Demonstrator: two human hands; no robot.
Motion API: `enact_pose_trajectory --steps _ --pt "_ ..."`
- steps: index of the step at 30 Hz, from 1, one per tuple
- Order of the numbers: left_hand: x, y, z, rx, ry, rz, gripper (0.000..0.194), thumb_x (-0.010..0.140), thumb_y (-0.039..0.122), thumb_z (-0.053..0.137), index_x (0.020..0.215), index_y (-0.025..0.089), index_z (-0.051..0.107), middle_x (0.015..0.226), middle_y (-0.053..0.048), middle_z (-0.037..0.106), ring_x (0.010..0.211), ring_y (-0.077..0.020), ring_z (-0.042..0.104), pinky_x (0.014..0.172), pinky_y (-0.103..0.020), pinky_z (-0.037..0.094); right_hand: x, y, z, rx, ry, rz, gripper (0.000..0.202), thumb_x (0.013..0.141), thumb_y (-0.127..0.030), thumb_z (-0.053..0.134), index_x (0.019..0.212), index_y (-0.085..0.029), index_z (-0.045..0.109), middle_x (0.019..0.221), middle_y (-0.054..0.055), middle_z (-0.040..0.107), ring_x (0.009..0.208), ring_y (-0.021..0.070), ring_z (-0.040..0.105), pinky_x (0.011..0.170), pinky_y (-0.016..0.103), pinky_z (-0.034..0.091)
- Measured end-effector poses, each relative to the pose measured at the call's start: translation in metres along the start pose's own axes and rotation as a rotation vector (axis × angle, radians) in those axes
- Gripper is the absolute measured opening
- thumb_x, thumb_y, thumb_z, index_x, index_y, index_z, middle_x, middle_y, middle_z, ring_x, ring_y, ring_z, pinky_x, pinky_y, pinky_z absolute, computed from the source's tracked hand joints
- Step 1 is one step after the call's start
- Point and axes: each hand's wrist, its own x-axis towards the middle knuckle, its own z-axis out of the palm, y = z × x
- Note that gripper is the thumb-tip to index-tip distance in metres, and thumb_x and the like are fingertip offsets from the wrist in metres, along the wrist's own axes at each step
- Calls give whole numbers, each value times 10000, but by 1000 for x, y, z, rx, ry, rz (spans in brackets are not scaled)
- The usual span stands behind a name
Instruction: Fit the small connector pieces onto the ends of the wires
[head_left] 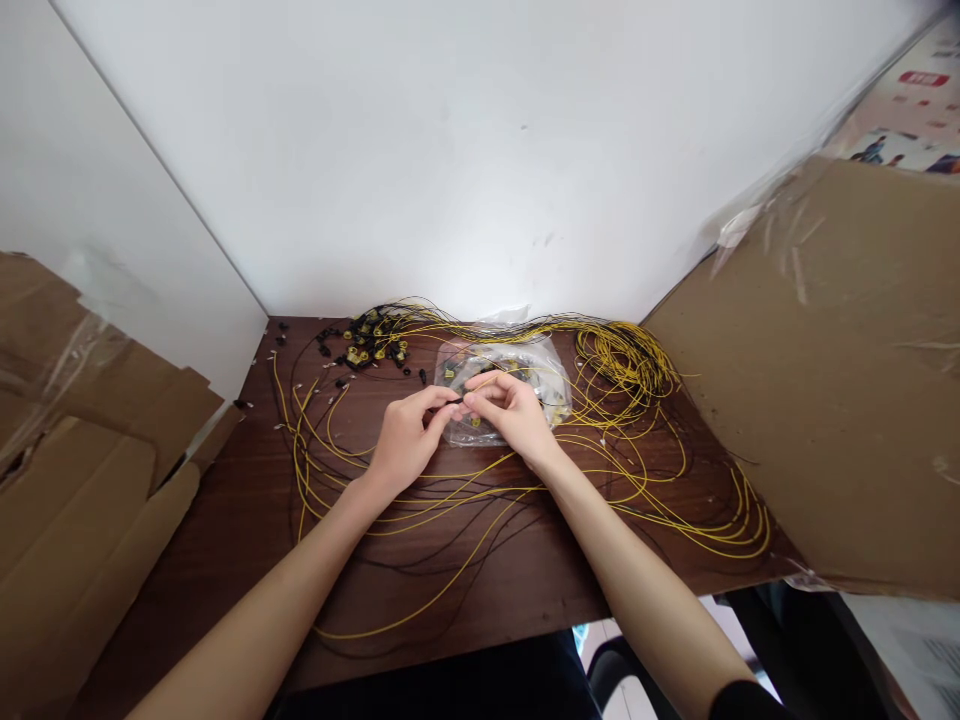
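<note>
My left hand (411, 432) and my right hand (514, 412) meet above the middle of the table, thumbs and forefingers pinched. Between their fingertips is a small black piece (457, 401), mostly covered, so its kind does not show. A thin yellow wire appears to run by my right fingers. Beneath the hands lies a clear plastic bag (551, 370) with small black and yellow parts inside. Yellow and black wires (442, 512) spread in loose curves around and under my forearms.
A heap of black and yellow connectors (375, 338) lies at the back left, with loose black bits nearby. Coiled yellow and black wire (630, 360) sits at the back right. Cardboard sheets (825, 380) flank the brown table (247, 560), and a white wall (465, 160) stands behind.
</note>
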Motion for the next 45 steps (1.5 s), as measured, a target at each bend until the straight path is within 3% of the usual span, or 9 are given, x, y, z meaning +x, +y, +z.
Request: enact_pose_trajectory --steps 3,10,17,23,29,37,42,45 --pt "0 0 0 -3 -2 1 167 837 246 500 894 158 630 867 -59 714 751 -175 679 672 -263 528 0 -1 0 -53 -26 -18 213 685 -314 705 789 -161 600 665 18 670 650 150 648 687 278 499" --pt "0 0 0 24 22 9 165 836 244 501 909 166 627 833 -50 711 714 -172 676 668 -267 526 1 0 1 72 1 38 312 706 -438 666 808 -192 504 626 -13 666 598 141 651 626 268 503" --pt "-1 0 0 57 33 37 177 839 250 494 904 169 637 860 -60 711 743 -178 666 673 -274 516 0 -1 1 -37 -16 -10 256 683 -382 703 776 -177 582 671 16 676 657 158 657 672 286 512" --pt "-1 -1 0 123 61 70 166 839 230 507 909 172 645 880 -47 708 769 -172 657 729 -280 490 0 -1 1 87 1 74 321 704 -441 670 826 -189 514 645 -7 669 609 136 657 610 261 520" --pt "0 -1 -1 122 54 87 157 838 231 507 882 179 648 858 -41 710 769 -171 651 740 -283 480 -1 -4 2 -24 -14 15 256 647 -363 728 770 -180 596 660 7 679 646 146 651 661 275 516" --pt "-1 3 -1 127 77 70 157 832 222 510 885 177 651 861 -44 709 731 -163 645 705 -272 487 1 -1 0 45 0 19 292 709 -420 666 823 -192 522 633 -13 668 610 140 658 631 268 506" --pt "-1 -1 -1 134 64 85 170 836 251 514 899 175 652 849 -44 701 699 -157 625 679 -270 474 -1 -5 1 2 -13 13 276 655 -367 724 795 -179 577 652 -2 672 640 135 653 667 263 503" --pt "-1 -1 -1 138 77 87 172 837 246 512 909 175 651 876 -46 700 716 -154 622 687 -269 472 0 -4 2 42 -13 27 306 671 -423 701 776 -188 535 628 -7 666 618 141 654 644 270 505"
